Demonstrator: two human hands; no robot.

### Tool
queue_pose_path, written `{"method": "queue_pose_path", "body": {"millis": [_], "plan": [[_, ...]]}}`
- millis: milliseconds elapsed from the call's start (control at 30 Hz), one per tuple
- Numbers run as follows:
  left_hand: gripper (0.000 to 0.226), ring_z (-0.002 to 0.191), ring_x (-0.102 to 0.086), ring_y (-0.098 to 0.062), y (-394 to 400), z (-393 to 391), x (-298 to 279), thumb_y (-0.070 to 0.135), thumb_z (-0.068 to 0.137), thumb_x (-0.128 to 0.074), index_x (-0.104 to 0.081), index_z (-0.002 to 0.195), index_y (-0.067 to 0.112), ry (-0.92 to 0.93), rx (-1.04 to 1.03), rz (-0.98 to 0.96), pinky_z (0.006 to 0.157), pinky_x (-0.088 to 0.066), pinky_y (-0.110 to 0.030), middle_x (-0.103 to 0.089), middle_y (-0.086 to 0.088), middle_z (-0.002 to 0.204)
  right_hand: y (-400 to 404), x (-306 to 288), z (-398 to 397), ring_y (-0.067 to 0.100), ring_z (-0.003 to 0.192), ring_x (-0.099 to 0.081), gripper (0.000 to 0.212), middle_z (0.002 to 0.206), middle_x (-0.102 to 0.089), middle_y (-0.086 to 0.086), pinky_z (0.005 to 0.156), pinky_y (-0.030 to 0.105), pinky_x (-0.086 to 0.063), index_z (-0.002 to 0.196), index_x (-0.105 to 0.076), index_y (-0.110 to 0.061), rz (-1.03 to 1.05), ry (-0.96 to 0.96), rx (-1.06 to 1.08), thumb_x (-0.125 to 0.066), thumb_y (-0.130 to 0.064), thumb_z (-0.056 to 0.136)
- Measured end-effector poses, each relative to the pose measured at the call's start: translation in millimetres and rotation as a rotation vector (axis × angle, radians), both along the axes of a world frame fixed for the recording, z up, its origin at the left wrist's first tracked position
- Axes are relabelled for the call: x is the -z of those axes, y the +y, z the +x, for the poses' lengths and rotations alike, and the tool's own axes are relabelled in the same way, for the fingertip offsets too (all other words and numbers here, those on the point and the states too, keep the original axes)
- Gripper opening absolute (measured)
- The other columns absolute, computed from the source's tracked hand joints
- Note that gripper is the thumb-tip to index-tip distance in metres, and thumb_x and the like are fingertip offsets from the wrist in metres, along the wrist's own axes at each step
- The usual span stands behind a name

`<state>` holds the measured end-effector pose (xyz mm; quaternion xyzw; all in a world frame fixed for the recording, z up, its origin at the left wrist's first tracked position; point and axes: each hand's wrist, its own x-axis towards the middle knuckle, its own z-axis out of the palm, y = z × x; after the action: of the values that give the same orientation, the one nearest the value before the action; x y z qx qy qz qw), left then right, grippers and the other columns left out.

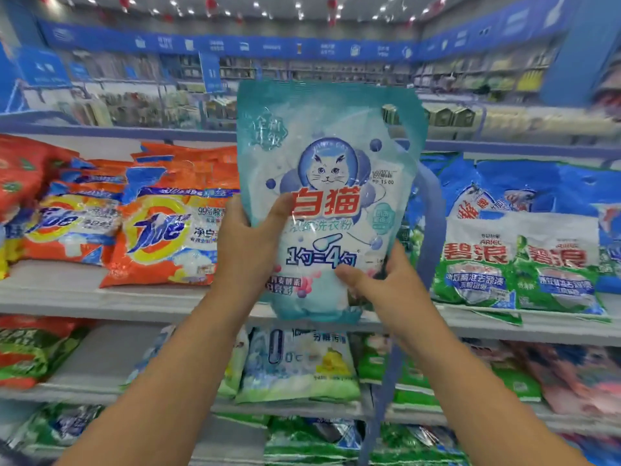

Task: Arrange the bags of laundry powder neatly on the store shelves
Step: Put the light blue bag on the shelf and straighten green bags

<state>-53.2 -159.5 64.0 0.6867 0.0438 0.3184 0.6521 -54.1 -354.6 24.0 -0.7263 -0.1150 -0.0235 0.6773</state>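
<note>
I hold a teal and white laundry powder bag with a cat picture (331,156) upright in front of the top shelf (67,297). My left hand (248,243) grips its left edge, thumb across the front. My right hand (379,277) clasps its lower right corner. Orange Tide bags (164,230) lie stacked on the shelf to the left. Green and blue Ariel bags (517,260) lie to the right. The shelf space right behind the held bag is hidden.
A blue upright post (433,230) divides the shelf bays just right of the held bag. Lower shelves (100,361) carry more powder bags (299,364) in white, green and pink. Far aisles with blue signs stand beyond.
</note>
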Motion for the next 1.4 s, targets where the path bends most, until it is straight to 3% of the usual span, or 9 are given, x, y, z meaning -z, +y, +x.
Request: {"method": "queue_pose_path", "body": {"millis": [167, 267, 533, 767, 1000, 1067, 1167, 1233, 1400], "plan": [[0.129, 0.140, -0.040, -0.017, 9, 43, 47, 0.045, 0.062, -0.093, -0.007, 0.158, 0.029, 0.209, 0.138, 0.472, 0.113, -0.034, -0.023, -0.030, 0.001, 0.158, 11, 32, 54, 0.008, 0.101, -0.071, 0.057, 0.121, -0.071, -0.007, 0.081, 0.027, -0.059, 0.129, -0.047, -0.032, -0.116, 0.059, 0.108, -0.081, -0.023, 0.084], [0.133, 0.131, -0.029, 0.000, 10, 44, 84, 0.038, 0.066, -0.092, 0.002, 0.160, 0.032, 0.168, 0.254, 0.428, 0.097, -0.035, -0.002, -0.018, 0.013, 0.144, 10, 44, 62, 0.009, 0.103, -0.071, 0.052, 0.120, -0.071, -0.008, 0.083, 0.028, -0.059, 0.126, -0.045, -0.033, -0.167, 0.120, 0.069, -0.078, -0.023, 0.087], [0.129, 0.121, -0.041, 0.005, 26, 52, 92, 0.034, 0.067, -0.092, 0.001, 0.157, 0.041, 0.059, 0.276, 0.445, 0.076, -0.042, 0.004, -0.019, 0.020, 0.143, 17, 48, 56, -0.003, 0.110, -0.065, 0.054, 0.129, -0.065, -0.016, 0.092, 0.025, -0.055, 0.134, -0.040, -0.033, -0.230, 0.068, 0.110, -0.071, -0.018, 0.093], [0.123, 0.112, -0.026, 0.017, 25, 42, 98, 0.064, 0.067, -0.074, 0.005, 0.159, 0.040, 0.108, 0.216, 0.553, 0.086, -0.031, -0.003, -0.027, 0.015, 0.142, 18, 41, 47, -0.025, 0.096, -0.059, 0.057, 0.120, -0.053, -0.033, 0.080, 0.007, -0.053, 0.138, -0.026, -0.032, -0.297, 0.061, 0.059, -0.062, -0.014, 0.098], [0.109, 0.101, -0.044, 0.005, 18, 31, 93, 0.064, 0.077, -0.069, 0.005, 0.156, 0.049, 0.198, 0.152, 0.564, 0.082, -0.041, -0.028, -0.034, -0.001, 0.150, 31, 43, 34, -0.016, 0.110, -0.060, 0.068, 0.130, -0.055, -0.029, 0.097, 0.022, -0.055, 0.153, -0.015, -0.035, -0.239, 0.043, 0.127, -0.058, -0.022, 0.101], [0.096, 0.124, -0.046, -0.015, 11, 19, 100, 0.069, 0.083, -0.055, -0.003, 0.159, 0.042, 0.169, 0.031, 0.649, 0.098, -0.048, -0.041, -0.024, -0.010, 0.157, 37, 48, 20, -0.006, 0.128, -0.050, 0.072, 0.148, -0.044, -0.018, 0.110, 0.025, -0.044, 0.158, -0.009, -0.036, -0.310, -0.012, 0.215, -0.054, -0.026, 0.102], [0.078, 0.153, -0.011, -0.032, -6, -2, 116, 0.057, 0.096, -0.045, -0.016, 0.161, 0.029, 0.137, -0.064, 0.788, 0.121, -0.025, -0.052, 0.000, -0.015, 0.168, 36, 53, -13, 0.000, 0.145, -0.017, 0.079, 0.164, -0.005, -0.021, 0.116, 0.021, -0.024, 0.159, 0.006, -0.039, -0.608, -0.041, 0.263, -0.050, -0.038, 0.103], [0.078, 0.156, -0.001, -0.030, -16, -17, 127, 0.051, 0.097, -0.051, -0.013, 0.161, 0.030, 0.162, -0.051, 0.835, 0.123, -0.018, -0.050, 0.011, -0.010, 0.169, 22, 62, -36, -0.003, 0.149, -0.004, 0.076, 0.164, 0.008, -0.027, 0.118, 0.021, -0.017, 0.160, 0.000, -0.042, -0.684, -0.025, 0.174, -0.050, -0.041, 0.103], [0.083, 0.156, 0.015, -0.025, -53, -54, 161, 0.046, 0.098, -0.055, -0.005, 0.163, 0.029, 0.237, -0.067, 0.931, 0.125, -0.005, -0.050, 0.019, -0.003, 0.169, -38, 99, -84, -0.008, 0.146, -0.013, 0.056, 0.157, -0.016, -0.030, 0.125, 0.026, -0.016, 0.156, -0.030, -0.039, -0.740, 0.144, -0.050, -0.050, -0.042, 0.103]]}}
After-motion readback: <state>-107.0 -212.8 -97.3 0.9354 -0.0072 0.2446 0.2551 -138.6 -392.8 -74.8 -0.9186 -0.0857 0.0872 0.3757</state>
